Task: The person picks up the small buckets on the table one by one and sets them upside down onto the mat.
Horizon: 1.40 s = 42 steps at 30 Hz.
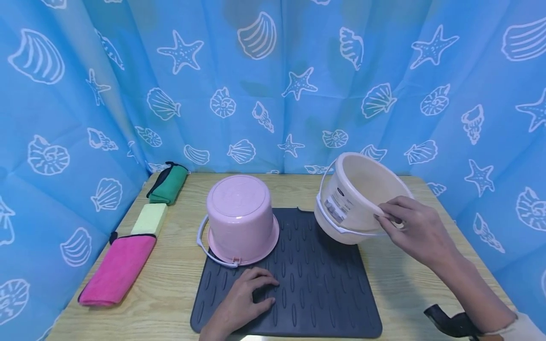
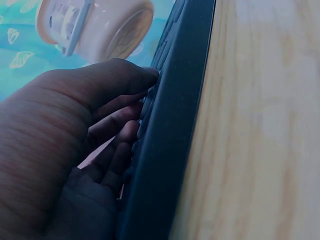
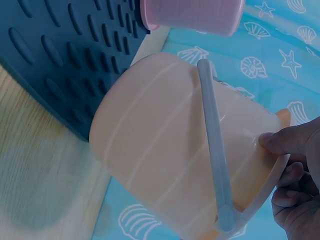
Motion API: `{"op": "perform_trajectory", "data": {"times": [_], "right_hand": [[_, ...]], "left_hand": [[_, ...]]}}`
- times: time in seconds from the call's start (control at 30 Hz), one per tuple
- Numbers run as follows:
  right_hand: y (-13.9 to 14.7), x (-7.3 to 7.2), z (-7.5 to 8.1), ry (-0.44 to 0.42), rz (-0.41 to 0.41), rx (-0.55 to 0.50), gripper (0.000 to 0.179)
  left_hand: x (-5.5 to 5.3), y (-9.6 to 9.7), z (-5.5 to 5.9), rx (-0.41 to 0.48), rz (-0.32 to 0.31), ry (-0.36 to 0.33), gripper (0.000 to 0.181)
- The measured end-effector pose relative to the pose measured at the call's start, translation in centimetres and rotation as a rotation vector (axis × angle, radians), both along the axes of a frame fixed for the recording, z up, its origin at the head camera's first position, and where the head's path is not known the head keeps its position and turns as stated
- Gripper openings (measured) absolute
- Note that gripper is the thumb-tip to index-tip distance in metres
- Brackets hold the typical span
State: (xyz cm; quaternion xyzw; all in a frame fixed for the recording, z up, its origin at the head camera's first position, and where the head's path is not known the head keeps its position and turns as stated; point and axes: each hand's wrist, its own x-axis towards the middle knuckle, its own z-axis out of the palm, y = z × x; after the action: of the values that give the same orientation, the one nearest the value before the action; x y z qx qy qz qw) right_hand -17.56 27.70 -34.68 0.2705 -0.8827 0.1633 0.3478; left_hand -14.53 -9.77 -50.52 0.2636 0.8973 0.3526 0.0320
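My right hand (image 1: 409, 226) pinches the rim of a cream bucket (image 1: 350, 203), thumb outside and fingers over the edge. The bucket tilts over the right back part of a dark ribbed mat (image 1: 307, 293), its white handle (image 3: 215, 145) hanging down along its side. A pink bucket (image 1: 241, 218) stands upside down on the mat's left back part, with its pale handle lying out to the left. Just in front of it my left hand (image 1: 245, 298) rests on the mat, fingers loosely bent and holding nothing; in the left wrist view its fingertips (image 2: 150, 75) meet the mat's surface.
Along the table's left side lie a folded pink cloth (image 1: 119, 270), a pale yellow sponge block (image 1: 150, 219) and a rolled green cloth (image 1: 168, 183). A black curved object (image 1: 448, 322) is near my right forearm. Blue shell-print curtains (image 1: 281, 85) surround the wooden table (image 1: 179, 246).
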Motion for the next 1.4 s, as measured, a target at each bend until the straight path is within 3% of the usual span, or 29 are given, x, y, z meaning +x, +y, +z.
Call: {"op": "perform_trajectory", "data": {"times": [0.2,0.5,0.63,0.87,1.1,1.27,1.4], "right_hand": [[-0.3,-0.1,0.0,0.002,-0.022,-0.029,0.026],[-0.6,-0.4,-0.6,-0.016,-0.030,-0.101,0.025],[-0.8,-0.6,-0.8,-0.018,-0.022,-0.126,0.024],[-0.9,-1.1,-0.9,-0.008,-0.030,-0.191,0.023],[-1.0,-1.1,-1.2,-0.055,-0.084,-0.306,0.022],[-0.9,-1.4,-1.2,-0.074,-0.114,-0.376,0.020],[-0.8,-1.4,-1.2,-0.149,-0.144,-0.442,0.019]], "left_hand": [[0.0,0.0,0.1,0.006,-0.002,-0.008,0.028],[0.0,0.0,0.1,0.018,-0.029,0.033,0.027],[0.0,-0.1,0.7,0.066,-0.023,0.006,0.024],[-0.5,0.6,1.9,0.288,0.002,-0.026,0.023],[-1.3,2.6,3.7,0.481,0.005,-0.098,0.029],[-3.1,4.9,5.0,0.603,0.015,-0.107,0.047],[-4.8,6.9,5.7,0.724,0.021,-0.094,0.059]]}}
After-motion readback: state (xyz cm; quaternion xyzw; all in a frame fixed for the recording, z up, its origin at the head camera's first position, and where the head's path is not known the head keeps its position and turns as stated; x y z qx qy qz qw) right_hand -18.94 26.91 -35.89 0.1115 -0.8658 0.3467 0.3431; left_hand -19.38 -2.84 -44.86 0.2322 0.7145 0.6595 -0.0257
